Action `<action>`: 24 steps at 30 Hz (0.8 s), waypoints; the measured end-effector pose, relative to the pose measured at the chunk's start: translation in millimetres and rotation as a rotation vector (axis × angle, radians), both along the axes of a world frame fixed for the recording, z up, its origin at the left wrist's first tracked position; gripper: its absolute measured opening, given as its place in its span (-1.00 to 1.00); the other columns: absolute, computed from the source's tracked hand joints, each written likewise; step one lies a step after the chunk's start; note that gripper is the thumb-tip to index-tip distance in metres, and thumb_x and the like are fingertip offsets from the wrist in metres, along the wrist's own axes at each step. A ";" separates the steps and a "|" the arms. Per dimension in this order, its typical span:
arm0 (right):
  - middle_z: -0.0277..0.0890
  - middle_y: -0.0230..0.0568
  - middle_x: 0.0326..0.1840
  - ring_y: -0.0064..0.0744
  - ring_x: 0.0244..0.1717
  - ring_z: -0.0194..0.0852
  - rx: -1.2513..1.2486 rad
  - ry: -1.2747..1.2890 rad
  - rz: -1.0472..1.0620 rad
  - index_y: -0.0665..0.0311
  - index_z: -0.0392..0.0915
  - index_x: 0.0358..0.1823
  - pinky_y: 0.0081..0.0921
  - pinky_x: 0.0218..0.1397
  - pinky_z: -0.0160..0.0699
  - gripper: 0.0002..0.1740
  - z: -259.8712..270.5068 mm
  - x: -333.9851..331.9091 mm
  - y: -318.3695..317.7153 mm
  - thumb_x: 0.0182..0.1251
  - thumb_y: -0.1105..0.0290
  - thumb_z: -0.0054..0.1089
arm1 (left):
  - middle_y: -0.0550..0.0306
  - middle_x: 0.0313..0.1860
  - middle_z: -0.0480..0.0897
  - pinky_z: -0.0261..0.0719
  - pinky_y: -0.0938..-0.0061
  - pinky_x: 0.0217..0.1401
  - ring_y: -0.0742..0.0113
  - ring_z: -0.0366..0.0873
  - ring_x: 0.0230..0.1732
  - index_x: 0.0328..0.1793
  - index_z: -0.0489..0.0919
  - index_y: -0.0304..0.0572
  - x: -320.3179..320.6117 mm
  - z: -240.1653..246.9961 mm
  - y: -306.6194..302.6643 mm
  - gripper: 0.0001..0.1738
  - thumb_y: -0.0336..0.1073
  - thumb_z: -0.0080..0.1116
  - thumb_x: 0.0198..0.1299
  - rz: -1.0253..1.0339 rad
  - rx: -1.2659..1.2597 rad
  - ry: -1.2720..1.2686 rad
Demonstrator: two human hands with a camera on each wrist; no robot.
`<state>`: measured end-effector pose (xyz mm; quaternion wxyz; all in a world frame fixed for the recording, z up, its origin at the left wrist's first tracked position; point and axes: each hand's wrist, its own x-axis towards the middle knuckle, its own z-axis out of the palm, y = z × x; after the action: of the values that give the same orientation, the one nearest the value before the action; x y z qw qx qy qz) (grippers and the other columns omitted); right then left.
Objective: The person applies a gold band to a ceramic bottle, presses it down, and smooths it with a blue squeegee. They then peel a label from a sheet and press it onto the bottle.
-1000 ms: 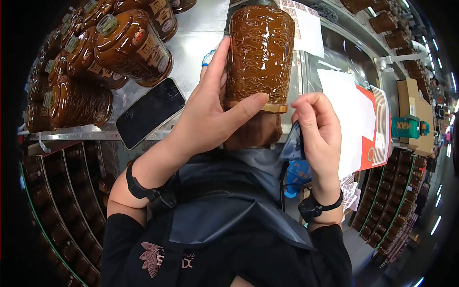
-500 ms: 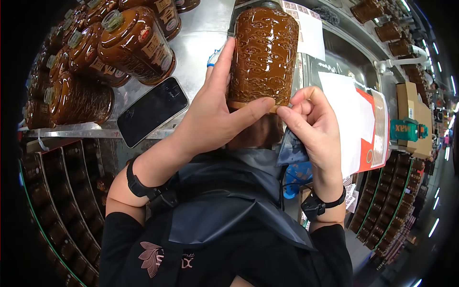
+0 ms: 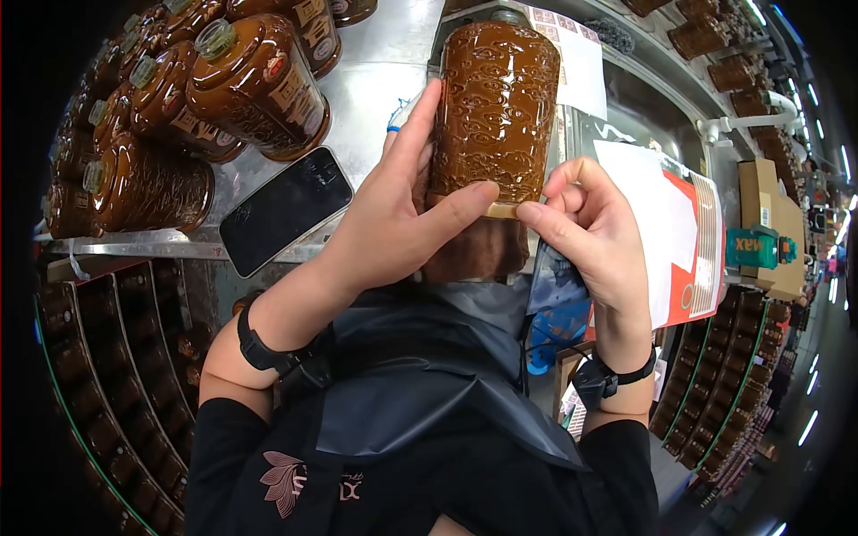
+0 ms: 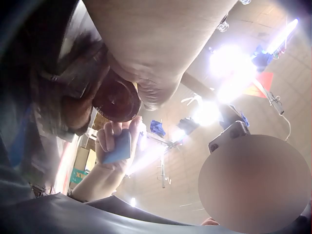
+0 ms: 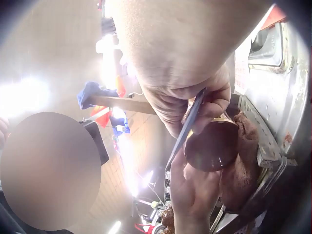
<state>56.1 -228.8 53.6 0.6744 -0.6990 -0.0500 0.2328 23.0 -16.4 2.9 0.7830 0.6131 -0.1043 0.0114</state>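
A brown glossy bottle with a raised pattern lies with its neck pointing away from me and a gold band around its base. My left hand grips its left side, the thumb across the lower end. At the band's right end are the thumb and forefinger of my right hand; whether they pinch it is unclear. The right hand's other fingers curl round a flat blue piece, seen edge-on in the right wrist view. A brown cloth lies under the base.
Several brown bottles with labels stand on the metal table at the left, near a black phone. White paper and a red-edged sheet lie at the right. Boxes and a green MAX item are farther right.
My right hand has come from just right of the bottle to the band, its thumb now at the band's edge. The left hand keeps its grip; its thumb has shifted slightly.
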 end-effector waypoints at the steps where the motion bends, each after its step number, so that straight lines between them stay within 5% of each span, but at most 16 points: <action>1: 0.51 -0.58 -0.48 -0.89 -0.49 0.36 -0.015 -0.006 0.005 0.24 0.45 -0.14 -0.84 -0.42 0.26 -0.67 0.4 0.5 0.3 0.33 0.48 0.54 | -0.26 0.66 0.19 0.24 0.29 0.65 0.15 0.25 0.62 0.76 -0.31 -0.52 -0.1 0.1 0.3 0.13 -0.33 0.31 0.43 -0.005 -0.009 -0.003; 24: 0.48 -0.61 -0.48 -0.90 -0.49 0.34 0.017 0.019 0.021 0.21 0.45 -0.17 -0.83 -0.42 0.20 -0.71 -4.0 3.8 -3.2 0.36 0.52 0.50 | -0.28 0.68 0.15 0.17 0.27 0.69 0.11 0.19 0.66 0.77 -0.31 -0.49 -0.7 -3.9 5.7 0.12 -0.37 0.31 0.41 -0.016 0.001 -0.025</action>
<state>59.9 -232.0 49.6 0.6784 -0.6903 -0.0528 0.2460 22.4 -10.7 -1.0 0.7813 0.6125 -0.1192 0.0127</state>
